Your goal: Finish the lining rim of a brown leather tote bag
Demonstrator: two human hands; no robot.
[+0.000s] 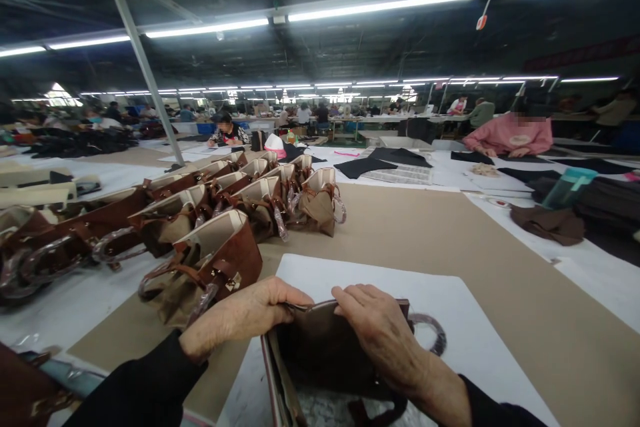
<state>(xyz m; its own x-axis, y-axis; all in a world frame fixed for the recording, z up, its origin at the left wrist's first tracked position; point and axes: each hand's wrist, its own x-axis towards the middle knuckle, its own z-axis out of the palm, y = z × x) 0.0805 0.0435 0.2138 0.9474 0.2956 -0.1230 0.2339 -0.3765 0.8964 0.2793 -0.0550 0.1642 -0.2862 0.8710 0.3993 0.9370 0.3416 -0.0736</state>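
A brown handbag [320, 347] stands with its mouth towards me on a white sheet [370, 271], its dark inside showing. My left hand [243, 313] pinches the top edge of its far side near the left corner, thumb inside and fingers outside. Further right on the same rim, my right hand [383, 337] is closed over the edge, fingers bent across it. A wrapped round handle [436, 335] sticks out beyond the bag's right side. The bag's lower part is partly hidden by my right forearm and the frame's bottom edge.
Several tan-and-brown handbags [240, 250] with plastic-wrapped handles stand in rows at the left. Tan paper [400, 220] covers the table. A teal container [570, 188] and dark cloth [547, 223] lie right. A person in pink [515, 133] works across the table. A pole [145, 70] rises left.
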